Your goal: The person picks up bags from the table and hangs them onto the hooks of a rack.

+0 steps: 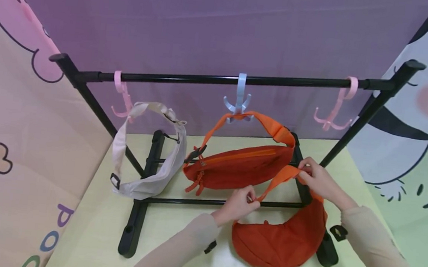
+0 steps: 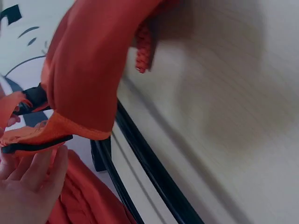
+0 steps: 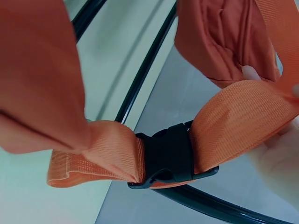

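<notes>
An orange-red waist bag (image 1: 280,247) hangs low at the right front, its orange strap (image 1: 279,182) stretched between both hands. My left hand (image 1: 237,204) pinches the strap near one end of the bag. Further right, my right hand (image 1: 319,180) holds the same strap higher up. A fastened black buckle (image 3: 168,154) joins strap sections in the right wrist view. Behind the hands, a second orange-red waist bag (image 1: 242,164) hangs by its strap from a light-blue hook (image 1: 240,95). Part of the right hand is hidden by the strap in the right wrist view.
A black rack (image 1: 188,78) spans the table (image 1: 88,233). On its left, a whitish waist bag (image 1: 155,179) hangs from a pink hook (image 1: 123,92). Another pink hook (image 1: 334,106) hangs bare at the right. A purple backdrop (image 1: 209,25) stands behind.
</notes>
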{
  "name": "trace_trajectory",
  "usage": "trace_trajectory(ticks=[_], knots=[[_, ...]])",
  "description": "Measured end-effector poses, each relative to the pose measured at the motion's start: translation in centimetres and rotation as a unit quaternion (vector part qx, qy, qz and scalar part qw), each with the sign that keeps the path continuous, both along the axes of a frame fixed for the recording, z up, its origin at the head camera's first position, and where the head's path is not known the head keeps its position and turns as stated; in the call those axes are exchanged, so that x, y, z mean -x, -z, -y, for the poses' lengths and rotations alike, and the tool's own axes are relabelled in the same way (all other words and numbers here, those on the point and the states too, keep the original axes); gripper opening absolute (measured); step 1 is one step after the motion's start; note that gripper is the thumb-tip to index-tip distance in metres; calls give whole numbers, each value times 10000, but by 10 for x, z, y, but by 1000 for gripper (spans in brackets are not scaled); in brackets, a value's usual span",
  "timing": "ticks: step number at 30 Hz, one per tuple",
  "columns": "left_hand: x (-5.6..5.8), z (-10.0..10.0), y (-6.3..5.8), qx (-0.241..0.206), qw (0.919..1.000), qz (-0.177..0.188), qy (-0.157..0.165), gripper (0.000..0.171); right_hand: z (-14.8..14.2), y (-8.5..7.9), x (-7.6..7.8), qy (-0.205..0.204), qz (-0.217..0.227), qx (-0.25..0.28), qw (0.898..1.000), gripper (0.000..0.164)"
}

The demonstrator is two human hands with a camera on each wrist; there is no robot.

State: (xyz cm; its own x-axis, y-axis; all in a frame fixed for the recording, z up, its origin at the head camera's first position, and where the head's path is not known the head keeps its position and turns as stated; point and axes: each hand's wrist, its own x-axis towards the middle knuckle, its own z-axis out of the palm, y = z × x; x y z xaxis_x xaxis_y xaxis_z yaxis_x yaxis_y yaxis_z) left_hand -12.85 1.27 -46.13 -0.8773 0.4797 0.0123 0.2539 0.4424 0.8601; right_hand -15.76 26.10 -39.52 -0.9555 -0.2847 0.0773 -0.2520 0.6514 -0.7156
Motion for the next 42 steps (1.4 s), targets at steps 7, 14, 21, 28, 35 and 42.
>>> trace_trajectory(ticks=[7,14,21,28,35,42], knots=[[2,10,-8,-1068,9858,1202,483,9,-2,-9,-3,24,-55,207,9998,11],[0,17,-24,-1317,9765,1579,646,15,-4,-21,-9,78,-173,308,9993,14],[-6,22,-50,-1352,9772,1433,797,23,-9,-32,-14,-10,-294,429,9986,14],[-1,18,-40,-1356,9825,1109,640,25,-13,-41,-19,24,-287,348,9990,15],[-2,19,-48,-1177,9884,634,715,28,-16,-50,-24,169,-261,207,9993,15],[-3,20,-66,-1158,9897,559,628,29,-20,-57,-26,248,-291,310,9988,15]])
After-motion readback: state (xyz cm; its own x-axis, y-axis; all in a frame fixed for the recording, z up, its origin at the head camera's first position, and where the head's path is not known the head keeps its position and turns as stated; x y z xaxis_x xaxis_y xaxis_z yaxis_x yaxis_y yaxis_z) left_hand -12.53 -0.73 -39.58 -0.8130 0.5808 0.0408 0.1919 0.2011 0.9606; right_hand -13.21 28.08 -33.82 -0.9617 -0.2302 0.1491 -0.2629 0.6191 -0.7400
